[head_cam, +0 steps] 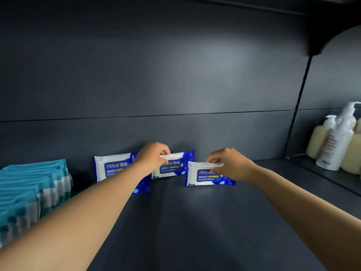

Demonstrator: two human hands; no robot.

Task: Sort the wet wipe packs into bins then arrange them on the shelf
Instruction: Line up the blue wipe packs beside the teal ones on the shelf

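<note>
A dark grey shelf (pixel 195 222) with a matching back wall (pixel 156 65) fills the view. At far left a row of teal and white packs (pixel 33 188) stands on edge, packed close. At far right, past a divider, cream and white pump bottles (pixel 336 141) stand together. Three blue and white alcohol wipe packs stand upright on the shelf: the left pack (pixel 115 167) and the middle pack (pixel 173 165) seem to lean on the back wall, while the right pack (pixel 205 176) stands further forward. The left hand (pixel 153 156) pinches the middle pack's top edge; the right hand (pixel 228 164) pinches the right pack's top edge
</note>
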